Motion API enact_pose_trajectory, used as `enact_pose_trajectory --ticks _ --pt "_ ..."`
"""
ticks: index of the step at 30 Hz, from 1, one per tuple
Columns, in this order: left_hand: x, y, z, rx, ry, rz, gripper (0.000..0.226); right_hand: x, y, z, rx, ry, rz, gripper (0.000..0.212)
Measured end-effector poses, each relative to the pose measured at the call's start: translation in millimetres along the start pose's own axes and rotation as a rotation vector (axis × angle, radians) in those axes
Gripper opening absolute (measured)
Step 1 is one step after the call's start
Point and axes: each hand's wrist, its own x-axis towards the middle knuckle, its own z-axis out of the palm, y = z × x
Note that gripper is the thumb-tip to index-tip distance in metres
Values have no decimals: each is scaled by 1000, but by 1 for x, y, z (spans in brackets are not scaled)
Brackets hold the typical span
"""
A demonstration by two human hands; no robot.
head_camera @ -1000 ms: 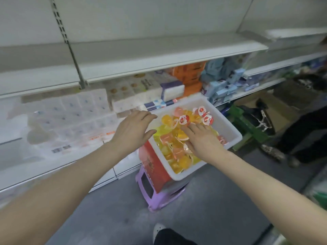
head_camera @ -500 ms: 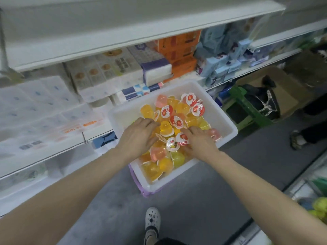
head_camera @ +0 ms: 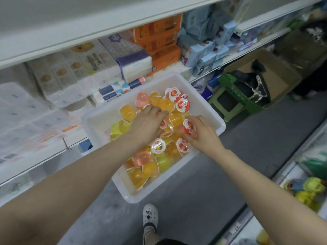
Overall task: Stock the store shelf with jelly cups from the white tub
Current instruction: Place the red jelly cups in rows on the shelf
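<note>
The white tub (head_camera: pixel 99 124) stands in front of the store shelf (head_camera: pixel 92 30) and holds several jelly cups (head_camera: pixel 150 167) in orange, yellow and pink, some with red-and-white lids. Both my hands are inside it. My left hand (head_camera: pixel 146 124) lies over the middle of the pile, fingers stretched forward and touching the cups below. My right hand (head_camera: pixel 201 134) is on the right side of the tub and grips a red-lidded jelly cup (head_camera: pixel 188 126) between thumb and curled fingers.
Tissue packs (head_camera: pixel 74 71) and orange boxes (head_camera: pixel 159 41) fill the shelf level behind the tub. A green stool (head_camera: pixel 235 96) and a cardboard box (head_camera: pixel 276 71) stand on the floor to the right. My white shoe (head_camera: pixel 150 214) is below the tub. Another shelf edge (head_camera: pixel 283 174) runs at the right.
The view has tilted down and closer to the tub. My left hand moved from the tub's rim into the pile. My right hand closed around a red-lidded cup.
</note>
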Motion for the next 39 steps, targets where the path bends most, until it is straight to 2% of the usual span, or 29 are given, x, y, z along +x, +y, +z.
enact_pose_trajectory --ticks 3,7,14,20,24,27,32,39 --pt "13 3 13 93 -40 -30 67 2 5 2 24 -17 18 61" --pt "23 4 19 162 -19 -34 59 6 5 9 42 -20 36 59" --pt "-3 -5 1 1 31 -23 52 12 -9 0 68 -8 11 54" --pt "-59 -23 -33 -131 52 -122 53 18 -47 -7 -36 45 -118 55" --pt "-104 -44 -54 -206 95 -210 61 19 -91 -1 -91 51 -218 57" --pt "-146 -61 -71 -242 146 -278 56 16 -133 8 -93 53 -312 56" --pt "-230 -98 -98 -214 203 -341 52 6 -220 31 -78 56 -433 45" --pt "-361 -159 -132 -96 296 -418 64 -11 -350 74 -46 37 -628 38"
